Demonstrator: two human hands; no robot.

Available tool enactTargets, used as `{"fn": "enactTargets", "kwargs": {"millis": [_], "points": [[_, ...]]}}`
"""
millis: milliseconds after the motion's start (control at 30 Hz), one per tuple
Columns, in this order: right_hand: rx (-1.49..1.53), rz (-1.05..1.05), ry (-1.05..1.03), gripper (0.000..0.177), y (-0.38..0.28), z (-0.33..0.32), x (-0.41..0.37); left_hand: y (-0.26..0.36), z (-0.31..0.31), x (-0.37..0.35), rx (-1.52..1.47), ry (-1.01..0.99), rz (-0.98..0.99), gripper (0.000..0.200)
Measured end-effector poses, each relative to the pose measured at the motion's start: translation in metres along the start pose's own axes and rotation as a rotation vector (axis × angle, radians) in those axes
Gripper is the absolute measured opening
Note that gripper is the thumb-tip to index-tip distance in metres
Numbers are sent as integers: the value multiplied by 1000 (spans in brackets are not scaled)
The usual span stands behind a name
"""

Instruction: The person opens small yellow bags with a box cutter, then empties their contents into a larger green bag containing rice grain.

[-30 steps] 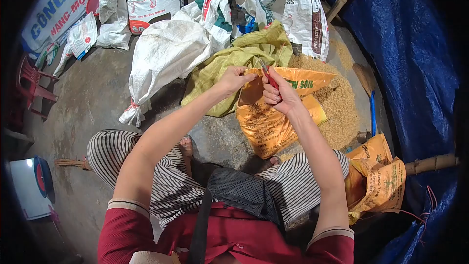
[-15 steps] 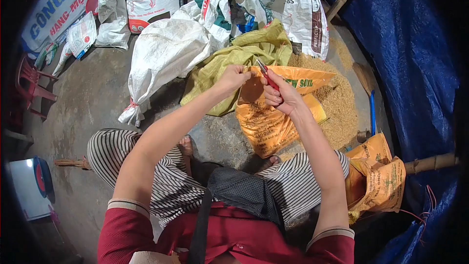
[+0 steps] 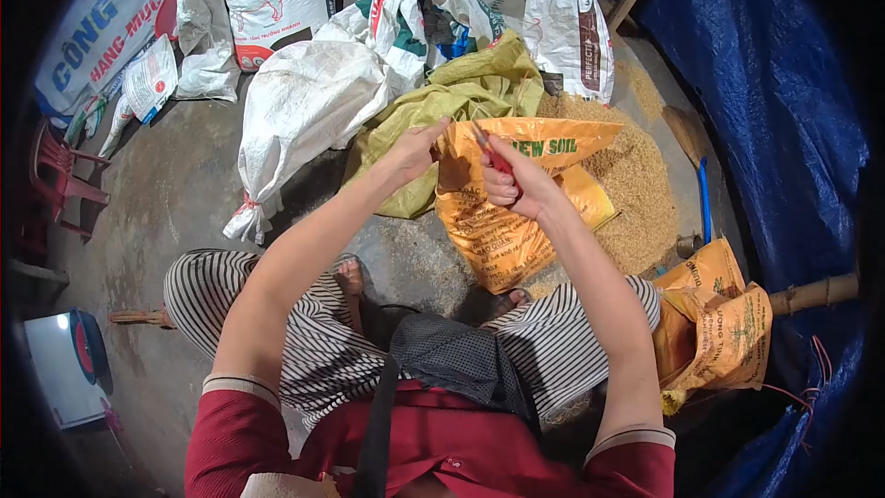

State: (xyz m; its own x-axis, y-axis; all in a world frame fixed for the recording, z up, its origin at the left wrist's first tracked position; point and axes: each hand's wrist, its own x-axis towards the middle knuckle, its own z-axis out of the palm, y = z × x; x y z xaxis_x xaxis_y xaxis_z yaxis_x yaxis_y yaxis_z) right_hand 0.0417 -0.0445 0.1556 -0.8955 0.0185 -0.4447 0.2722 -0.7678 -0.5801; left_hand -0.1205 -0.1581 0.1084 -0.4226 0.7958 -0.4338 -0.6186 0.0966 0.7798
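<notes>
An orange bag (image 3: 502, 231) with green lettering hangs between my hands, its top edge level with them. My left hand (image 3: 417, 149) is closed on the bag's upper left corner. In my right hand (image 3: 521, 180) is a red-handled cutting tool (image 3: 499, 160), its tip pointing up and left at the bag's top edge. The tool's blades are blurred. Behind the bag lies an olive-green sack (image 3: 387, 134).
Loose grain (image 3: 645, 194) is spread on the floor at right. A second orange bag (image 3: 724, 341) stands by my right knee. White sacks (image 3: 304, 101) lie ahead, a red chair (image 3: 69, 175) is at left, and a blue tarp (image 3: 756, 101) hangs at right.
My left hand has moved left and slightly down, with the bag's top corner. The tool's tip has shifted a little left and down. The whole view has shifted slightly.
</notes>
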Motion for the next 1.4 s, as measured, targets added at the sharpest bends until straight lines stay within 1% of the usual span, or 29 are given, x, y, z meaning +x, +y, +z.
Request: {"fn": "enactTargets", "kwargs": {"millis": [33,67,133,267,333,433,500,533,567,633,667,733,767,800,833,867,900,967,1000,1033,1100,1133,1200,1233,1300,1400], "points": [[1,54,-20,31,5,0,0,0,-1,0,-99,-23,-35,37],[-9,70,-17,31,10,-2,2,-3,-3,2,-97,-24,-40,37],[-29,84,-1,31,17,-3,5,-6,-6,6,-199,-170,21,36],[-61,109,3,32,26,-9,14,-7,-11,6,-161,-159,19,36],[-72,103,-6,32,26,-11,16,-4,-11,6,-183,-241,-6,34],[-140,57,26,31,17,-4,14,2,-7,0,-213,-265,-2,34],[-448,-215,324,31,2,9,11,-4,-20,15,-168,-297,7,31],[-652,-452,321,33,-5,-4,14,-6,-26,20,-119,-331,16,29],[-650,-454,327,33,-10,-11,15,-3,-27,17,-118,-335,13,29],[-1271,-986,688,33,-18,-24,15,5,-26,12,68,-394,23,32],[-1272,-988,696,33,-21,-36,13,12,-21,6,104,-378,4,33],[-1362,-653,665,29,-24,-50,11,16,-21,5,160,-386,12,30],[-1361,-652,664,29,-23,-51,11,18,-22,5,214,-388,19,27],[-1399,-603,731,26,-23,-51,10,20,-23,5,213,-386,18,27],[-1435,-555,796,24,-23,-49,9,25,-22,4,330,-361,30,23],[-1435,-553,793,24,-23,-47,7,30,-21,3,449,-336,41,20],[-1463,-576,799,23,-23,-46,5,35,-20,2,449,-334,38,20],[-1487,-601,811,22,-21,-46,3,48,-15,1,649,-202,17,26],[-1492,-601,805,22,-20,-46,3,54,-15,0,573,-232,-74,36],[-1498,-601,799,22,-18,-45,3,56,-15,1,574,-233,-76,36],[-1508,-598,785,21,-14,-44,1,56,-16,3,1119,-176,95,36],[-1522,-597,770,21,-13,-43,0,56,-14,3,1119,-176,94,36],[-1523,-630,761,20,-10,-45,0,56,-8,3,1365,-320,22,31],[-1522,-663,753,20,-10,-44,-2,52,-9,6,1365,-323,23,31],[-1521,-645,751,20,-10,-42,-5,43,-12,12,1309,-370,61,25],[-1517,-624,756,20,-9,-44,-6,40,-12,19,1345,-417,38,28]]}}
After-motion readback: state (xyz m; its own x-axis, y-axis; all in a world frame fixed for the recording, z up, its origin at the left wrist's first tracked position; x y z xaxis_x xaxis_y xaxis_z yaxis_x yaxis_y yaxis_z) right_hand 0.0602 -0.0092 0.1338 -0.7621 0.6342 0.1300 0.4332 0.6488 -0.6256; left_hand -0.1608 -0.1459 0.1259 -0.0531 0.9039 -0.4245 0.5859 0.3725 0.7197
